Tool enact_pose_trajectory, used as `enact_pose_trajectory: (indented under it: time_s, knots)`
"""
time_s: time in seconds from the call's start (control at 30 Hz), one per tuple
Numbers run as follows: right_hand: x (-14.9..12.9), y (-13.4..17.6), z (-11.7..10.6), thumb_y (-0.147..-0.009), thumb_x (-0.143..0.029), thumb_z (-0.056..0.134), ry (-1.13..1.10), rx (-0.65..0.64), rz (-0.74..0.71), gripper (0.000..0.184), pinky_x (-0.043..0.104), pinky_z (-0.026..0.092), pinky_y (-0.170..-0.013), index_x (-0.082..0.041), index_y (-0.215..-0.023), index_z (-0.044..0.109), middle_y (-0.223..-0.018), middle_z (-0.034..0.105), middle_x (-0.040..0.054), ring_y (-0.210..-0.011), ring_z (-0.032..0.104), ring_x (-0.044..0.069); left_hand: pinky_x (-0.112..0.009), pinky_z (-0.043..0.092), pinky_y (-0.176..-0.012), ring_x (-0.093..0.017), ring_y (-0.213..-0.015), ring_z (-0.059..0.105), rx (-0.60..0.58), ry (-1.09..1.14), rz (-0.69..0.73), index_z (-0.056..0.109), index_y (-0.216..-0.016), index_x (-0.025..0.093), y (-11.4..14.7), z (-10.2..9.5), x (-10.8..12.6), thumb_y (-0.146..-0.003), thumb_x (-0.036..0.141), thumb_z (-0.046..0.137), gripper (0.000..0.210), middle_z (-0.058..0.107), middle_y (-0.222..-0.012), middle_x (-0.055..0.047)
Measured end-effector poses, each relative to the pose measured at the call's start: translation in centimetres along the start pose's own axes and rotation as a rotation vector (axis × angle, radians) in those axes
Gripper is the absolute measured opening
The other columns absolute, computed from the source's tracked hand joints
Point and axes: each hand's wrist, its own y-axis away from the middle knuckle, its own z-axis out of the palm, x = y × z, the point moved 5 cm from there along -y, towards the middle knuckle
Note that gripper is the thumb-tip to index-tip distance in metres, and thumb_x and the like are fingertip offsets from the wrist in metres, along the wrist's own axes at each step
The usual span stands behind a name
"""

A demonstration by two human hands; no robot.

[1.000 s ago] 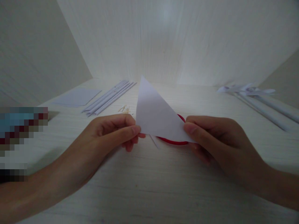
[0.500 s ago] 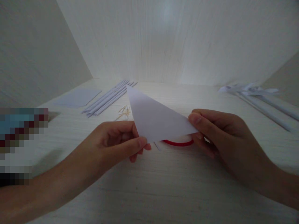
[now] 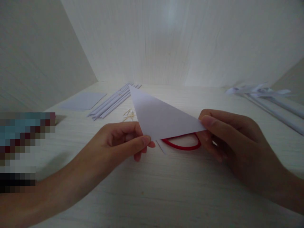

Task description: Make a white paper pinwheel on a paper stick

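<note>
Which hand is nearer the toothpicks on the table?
Left. The left hand pinches the paper triangle just in front of the toothpicks; the right hand holds the triangle's other corner, farther off to their right.

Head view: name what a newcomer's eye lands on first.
A white triangular folded paper is held up mid-frame, pinched at its near corners by the left hand and right hand. Under it a thin red loop lies on the pale wooden table; rolled white paper sticks lie behind, left.

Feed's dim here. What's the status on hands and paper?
Left hand and right hand each pinch a corner of the paper triangle, held above the table. Red ring lies beneath.
</note>
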Motion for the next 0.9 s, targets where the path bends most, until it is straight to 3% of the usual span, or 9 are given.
enact_pose_trajectory:
  time_s: [0.2,0.4,0.6,0.77,0.9]
  knots:
    - [0.4,-0.4,-0.1,-0.091,-0.044,0.056,-0.001,0.014,0.046,0.044,0.026,0.021,-0.038,-0.021,-0.055,0.045,-0.048,0.037,-0.0034,-0.044,0.030,0.009,-0.017,0.041,-0.053,-0.011,-0.061,0.053,-0.055,-0.018,-0.007,0.070,-0.072,0.021,0.1,0.4,0.2,-0.075,0.034,0.066,0.014,0.063,-0.064,0.002]
    - [0.0,-0.4,0.2,-0.092,-0.040,0.054,0.025,-0.053,0.017,0.038,0.024,0.023,-0.037,-0.021,-0.059,0.051,-0.055,0.036,-0.0032,-0.045,0.027,0.008,-0.012,0.038,-0.053,-0.006,-0.058,0.050,-0.189,0.042,0.034,0.072,-0.074,0.022,0.2,1.4,0.9,-0.075,0.020,0.066,0.006,0.062,-0.064,0.005]
    - [0.3,-0.3,-0.1,-0.089,-0.042,0.058,0.010,0.009,0.039,0.039,0.022,0.021,-0.033,-0.020,-0.058,0.047,-0.052,0.038,-0.0034,-0.043,0.031,0.007,-0.013,0.039,-0.052,-0.007,-0.057,0.051,-0.068,0.050,-0.002,0.069,-0.066,0.020,0.2,0.3,0.0,-0.075,0.027,0.067,0.012,0.059,-0.060,0.005]
    - [-0.2,-0.1,0.0,-0.093,-0.041,0.052,0.087,-0.006,-0.015,0.044,0.021,0.025,-0.035,-0.020,-0.055,0.045,-0.047,0.041,-0.0026,-0.042,0.036,0.007,-0.012,0.041,-0.054,-0.007,-0.059,0.053,-0.082,0.076,0.007,0.070,-0.072,0.020,0.2,0.2,0.0,-0.077,0.028,0.067,0.009,0.063,-0.064,0.005]
    - [-0.4,0.0,0.3,-0.094,-0.041,0.048,0.142,-0.037,-0.007,0.043,0.021,0.023,-0.034,-0.020,-0.056,0.046,-0.046,0.041,-0.0031,-0.040,0.035,0.007,-0.011,0.040,-0.051,-0.005,-0.055,0.052,-0.077,0.119,0.049,0.070,-0.065,0.020,0.0,0.2,0.0,-0.076,0.026,0.068,0.012,0.061,-0.060,0.006]
